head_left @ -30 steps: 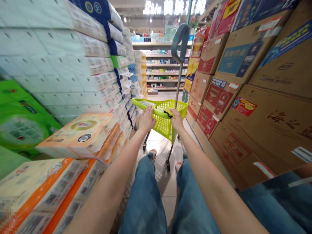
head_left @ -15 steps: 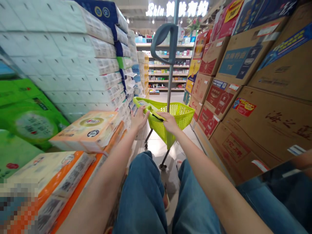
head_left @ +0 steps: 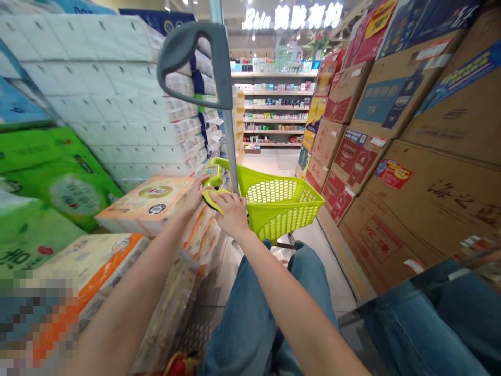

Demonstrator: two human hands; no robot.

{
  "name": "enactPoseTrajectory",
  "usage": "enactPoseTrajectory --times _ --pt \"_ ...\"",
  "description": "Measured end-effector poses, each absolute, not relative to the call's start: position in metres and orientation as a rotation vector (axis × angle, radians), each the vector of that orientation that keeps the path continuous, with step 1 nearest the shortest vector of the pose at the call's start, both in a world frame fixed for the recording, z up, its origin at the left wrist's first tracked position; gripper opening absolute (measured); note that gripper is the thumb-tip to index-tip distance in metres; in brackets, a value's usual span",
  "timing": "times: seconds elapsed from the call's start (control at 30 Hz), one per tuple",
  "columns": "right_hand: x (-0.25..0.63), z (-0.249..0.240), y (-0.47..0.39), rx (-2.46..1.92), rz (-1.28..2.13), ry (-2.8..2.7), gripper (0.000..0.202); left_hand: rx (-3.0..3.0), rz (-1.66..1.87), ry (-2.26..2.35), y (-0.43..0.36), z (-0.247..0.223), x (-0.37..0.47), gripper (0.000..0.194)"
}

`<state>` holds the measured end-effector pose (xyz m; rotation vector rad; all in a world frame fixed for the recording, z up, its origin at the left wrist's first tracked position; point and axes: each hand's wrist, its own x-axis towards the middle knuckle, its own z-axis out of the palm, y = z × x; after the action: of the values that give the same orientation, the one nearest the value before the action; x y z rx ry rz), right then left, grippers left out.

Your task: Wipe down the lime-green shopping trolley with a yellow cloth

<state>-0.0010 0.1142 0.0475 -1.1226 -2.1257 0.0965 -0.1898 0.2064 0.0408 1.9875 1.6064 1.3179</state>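
A lime-green shopping cart (head_left: 287, 222) with a perforated basket stands before me, turned so that its basket points to the right. My left hand (head_left: 192, 197) is closed at the left part of the cart's handle, its fingertips partly hidden. Wrapped over the handle's nearer part is my right hand (head_left: 234, 215), beside the yellow-green grip piece (head_left: 213, 200). A grey pole (head_left: 231, 151) rises upright by the cart's handle end. It carries a dark grey D-shaped loop handle (head_left: 224, 68); neither hand touches that loop.
Stacked white tissue packs (head_left: 113, 78) line the left side, with an orange-and-cream pack (head_left: 144, 201) close to my left forearm. Cardboard cartons (head_left: 442, 193) form a wall on the right. Stocked shelves (head_left: 274, 93) stand beyond the tiled floor (head_left: 270, 166).
The cart has swung round, its handle end moving left and nearer and its basket to the right. Both hands moved left with the handle. The pole also shifted left and looks larger.
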Motion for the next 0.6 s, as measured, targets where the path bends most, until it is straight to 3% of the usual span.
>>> enactPoseTrajectory --times 0.6 --pt "-0.029 0.048 0.097 -1.152 0.059 -2.125 0.068 1.935 1.100 1.501 0.212 0.051 -0.219 0.063"
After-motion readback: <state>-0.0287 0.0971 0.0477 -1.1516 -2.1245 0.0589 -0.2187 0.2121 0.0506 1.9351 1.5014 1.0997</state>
